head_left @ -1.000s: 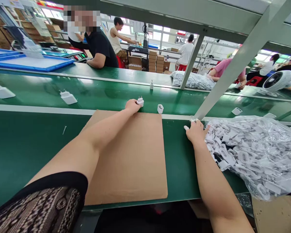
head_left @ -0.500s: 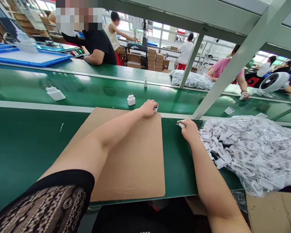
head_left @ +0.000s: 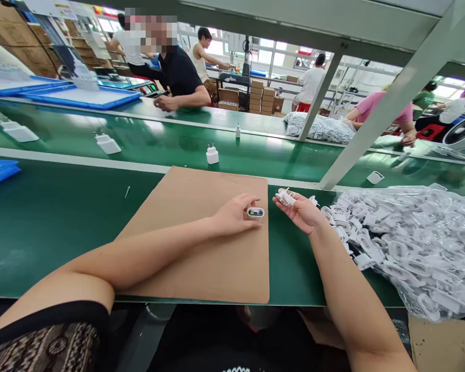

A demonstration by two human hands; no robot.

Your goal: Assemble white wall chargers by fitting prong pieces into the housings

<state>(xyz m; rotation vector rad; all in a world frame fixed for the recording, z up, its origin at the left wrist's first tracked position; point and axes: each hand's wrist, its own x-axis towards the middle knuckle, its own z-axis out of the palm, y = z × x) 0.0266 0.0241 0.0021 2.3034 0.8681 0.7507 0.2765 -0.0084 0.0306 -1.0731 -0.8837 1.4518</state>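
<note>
On the left, a brown cardboard sheet (head_left: pixel 201 258) lies on the green table (head_left: pixel 62 227). A two-pin charger (head_left: pixel 213 155) stands upright beyond its far edge. Over the sheet's right part, the left hand (head_left: pixel 234 216) grips a white charger housing (head_left: pixel 256 213) between thumb and fingers, its end showing components inside. Just right of the sheet, the right hand (head_left: pixel 304 213), half open and palm partly upward, holds small white plastic pieces (head_left: pixel 285 197) at its curled fingers. Nearby lies a clear bag (head_left: pixel 422 253) full of white pieces.
</note>
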